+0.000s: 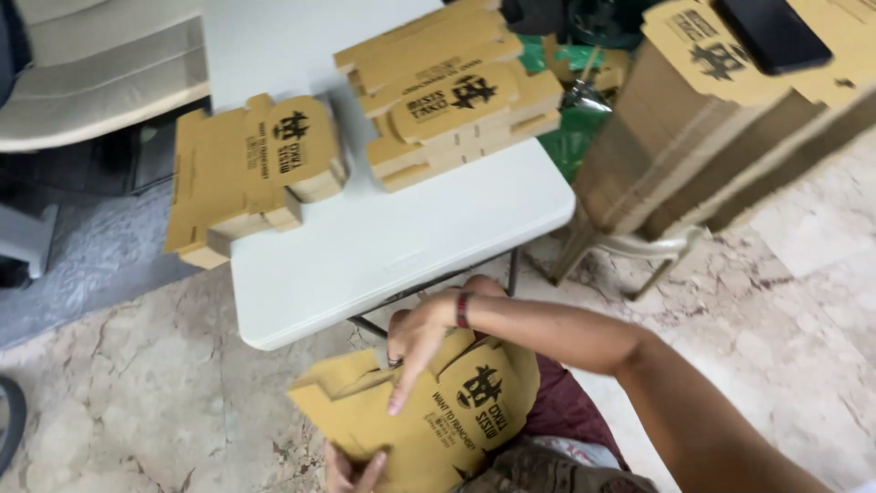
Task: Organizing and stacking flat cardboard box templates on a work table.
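A printed brown cardboard box blank is held over the lap, below the near edge of the white folding table. It is part-folded: flaps are raised, but no closed box is formed yet. The right hand is laid on its top with fingers spread; the left hand is pinched on its lower edge. On the table, 2 piles of folded boxes are set, well apart from the hands. A tall stack of flat blanks is leaned on a stool at right, so much appears left to fold.
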